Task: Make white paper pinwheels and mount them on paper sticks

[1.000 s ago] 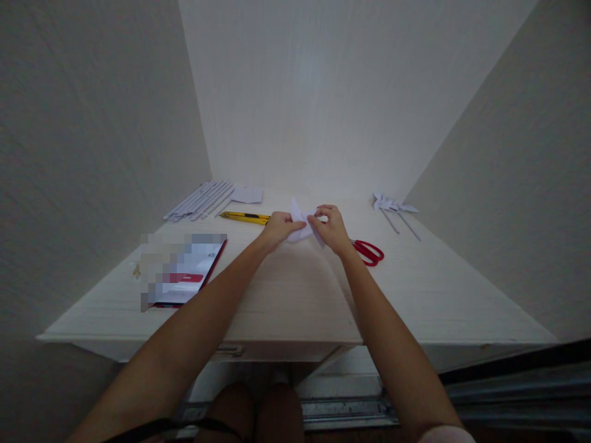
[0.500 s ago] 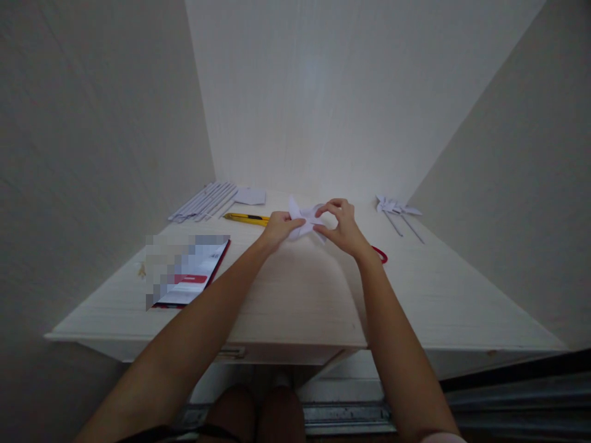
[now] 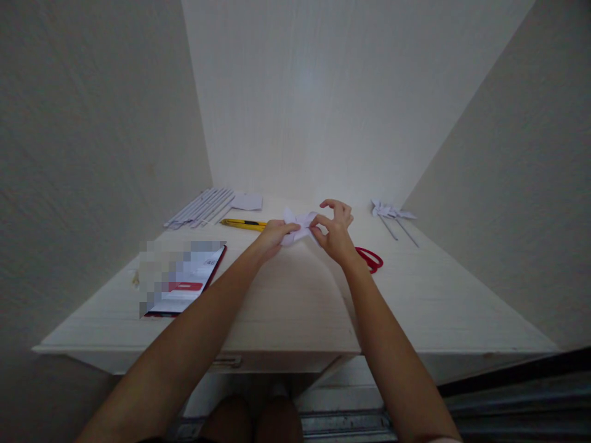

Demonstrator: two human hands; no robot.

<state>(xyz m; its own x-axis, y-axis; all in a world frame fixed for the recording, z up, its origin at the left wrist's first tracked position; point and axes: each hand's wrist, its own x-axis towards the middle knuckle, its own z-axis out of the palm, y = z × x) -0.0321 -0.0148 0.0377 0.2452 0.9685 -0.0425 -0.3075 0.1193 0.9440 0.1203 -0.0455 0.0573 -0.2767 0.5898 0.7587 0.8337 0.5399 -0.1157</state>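
A white folded-paper pinwheel (image 3: 292, 218) is held above the table between my two hands. My left hand (image 3: 274, 236) grips its left side, the thumb lying on top. Thumb and index finger of my right hand (image 3: 338, 236) pinch the paper near its centre, while the other fingers are raised and curled. Whether a small pin sits in that pinch is too fine to make out. Just left of my left hand lies a yellow box cutter (image 3: 244, 224). Red scissor handles (image 3: 376, 258) show beside my right wrist, the blades hidden.
Rolled paper sticks (image 3: 203, 208) and a white paper piece (image 3: 248, 202) lie at the back left. Two pinwheels on sticks (image 3: 390, 210) rest at the back right. A partly blurred-out flat item with a dark red edge (image 3: 184, 295) is at the left. Walls enclose the table (image 3: 286, 301).
My right thumb and index finger have closed from a wide curve to a pinch at the pinwheel's centre. The view has shifted slightly, and more of the red handles shows.
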